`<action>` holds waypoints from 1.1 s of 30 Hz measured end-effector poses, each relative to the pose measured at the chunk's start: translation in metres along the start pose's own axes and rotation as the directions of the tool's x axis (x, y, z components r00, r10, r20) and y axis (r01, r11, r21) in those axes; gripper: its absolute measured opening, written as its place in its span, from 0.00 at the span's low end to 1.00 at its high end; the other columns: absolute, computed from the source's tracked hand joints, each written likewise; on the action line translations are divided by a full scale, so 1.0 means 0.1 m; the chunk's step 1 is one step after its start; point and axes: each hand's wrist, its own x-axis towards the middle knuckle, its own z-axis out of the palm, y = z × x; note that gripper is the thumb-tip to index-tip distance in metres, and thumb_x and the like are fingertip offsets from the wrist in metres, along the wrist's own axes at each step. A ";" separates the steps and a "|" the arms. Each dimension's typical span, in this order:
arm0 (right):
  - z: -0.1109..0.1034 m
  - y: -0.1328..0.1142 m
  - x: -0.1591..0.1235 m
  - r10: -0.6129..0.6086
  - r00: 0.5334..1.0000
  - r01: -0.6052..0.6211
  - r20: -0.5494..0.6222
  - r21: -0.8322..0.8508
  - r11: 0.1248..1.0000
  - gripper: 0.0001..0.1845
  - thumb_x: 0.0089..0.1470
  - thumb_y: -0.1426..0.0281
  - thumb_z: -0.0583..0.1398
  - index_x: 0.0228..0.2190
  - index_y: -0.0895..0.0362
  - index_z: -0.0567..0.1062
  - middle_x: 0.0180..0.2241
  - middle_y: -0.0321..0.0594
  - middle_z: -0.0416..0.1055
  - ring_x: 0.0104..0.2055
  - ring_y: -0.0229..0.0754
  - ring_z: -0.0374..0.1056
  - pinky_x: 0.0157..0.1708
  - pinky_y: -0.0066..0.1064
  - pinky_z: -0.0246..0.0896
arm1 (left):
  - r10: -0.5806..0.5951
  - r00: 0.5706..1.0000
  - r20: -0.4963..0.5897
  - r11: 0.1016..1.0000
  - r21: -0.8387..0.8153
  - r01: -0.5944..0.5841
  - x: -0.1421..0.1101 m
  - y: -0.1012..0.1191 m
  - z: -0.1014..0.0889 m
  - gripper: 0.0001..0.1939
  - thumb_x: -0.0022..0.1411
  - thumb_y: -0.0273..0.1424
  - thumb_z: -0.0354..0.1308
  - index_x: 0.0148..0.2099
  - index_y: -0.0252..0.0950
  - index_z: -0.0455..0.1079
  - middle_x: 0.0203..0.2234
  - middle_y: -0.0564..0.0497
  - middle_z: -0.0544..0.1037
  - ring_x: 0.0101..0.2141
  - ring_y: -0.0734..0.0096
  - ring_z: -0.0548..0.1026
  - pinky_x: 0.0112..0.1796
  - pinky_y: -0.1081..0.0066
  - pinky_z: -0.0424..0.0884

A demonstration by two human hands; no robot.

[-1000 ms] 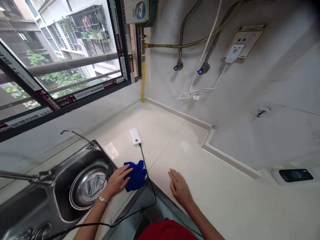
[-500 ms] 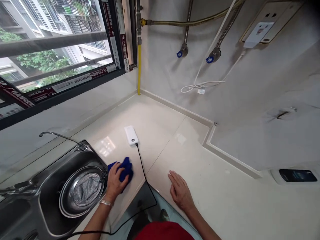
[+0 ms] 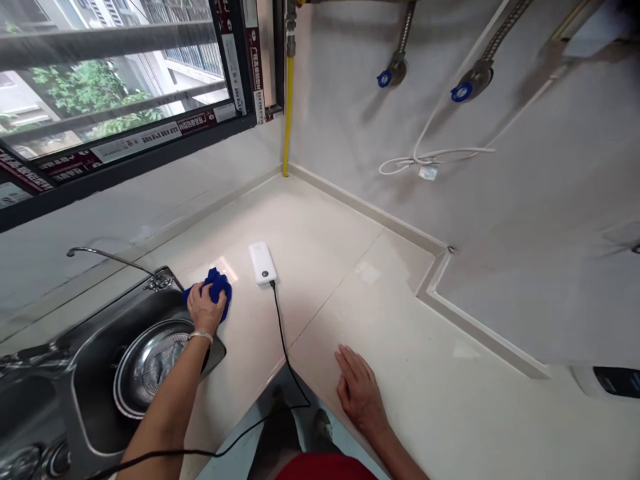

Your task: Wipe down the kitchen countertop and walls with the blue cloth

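Observation:
A crumpled blue cloth [image 3: 220,288] is under my left hand [image 3: 206,308], whose fingers are bent over it. Hand and cloth rest on the cream countertop [image 3: 320,253] beside the far right corner of the sink. My right hand [image 3: 359,387] lies flat on the counter near its front edge, fingers stretched out and holding nothing. Between and beyond the hands sits a white power bank [image 3: 263,262] with a round dark button. A black cable [image 3: 280,320] runs from it over the counter edge and across my left forearm.
The steel sink [image 3: 83,400] at left holds a metal bowl [image 3: 120,393] with a strainer and grey cloth inside. A thin faucet [image 3: 113,257] arches behind it. Along the walls are a yellow pipe [image 3: 289,113], blue-handled valves [image 3: 463,91] and a white cord [image 3: 415,160]. A phone [image 3: 620,381] lies far right.
My left hand has moved the blue cloth forward and left, toward the sink's far corner. My right hand stays nearly in place. The camera view has shifted somewhat.

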 end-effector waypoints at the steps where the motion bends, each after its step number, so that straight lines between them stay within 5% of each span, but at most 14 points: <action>1: 0.00 0.00 0.00 0.001 1.000 -0.001 0.007 -0.001 1.000 0.39 0.60 0.76 0.51 0.70 0.51 0.49 0.68 0.44 0.58 0.70 0.48 0.57 0.65 0.51 0.62 | -0.024 1.000 -0.014 1.000 0.006 0.024 0.08 0.00 0.04 0.23 0.61 0.41 0.53 0.51 0.31 0.71 0.56 0.33 0.69 0.61 0.45 0.62 0.62 0.48 0.58; 19: 0.01 0.02 -0.06 -0.012 1.000 0.015 0.028 -0.114 0.993 0.35 0.61 0.74 0.52 0.68 0.51 0.55 0.66 0.43 0.63 0.66 0.50 0.63 0.59 0.48 0.70 | -0.050 0.996 -0.077 0.998 -0.027 0.048 1.28 -0.33 0.43 0.23 0.64 0.40 0.54 0.54 0.29 0.71 0.57 0.32 0.68 0.61 0.44 0.61 0.63 0.47 0.55; 33: -0.01 0.01 -0.05 0.017 0.999 -0.010 0.036 -0.181 0.983 0.35 0.60 0.75 0.52 0.67 0.51 0.58 0.65 0.41 0.65 0.65 0.49 0.65 0.57 0.45 0.72 | -0.288 0.950 -0.117 0.957 0.002 0.290 2.07 -0.77 0.48 0.26 0.67 0.43 0.53 0.58 0.26 0.67 0.60 0.29 0.64 0.62 0.37 0.57 0.61 0.38 0.53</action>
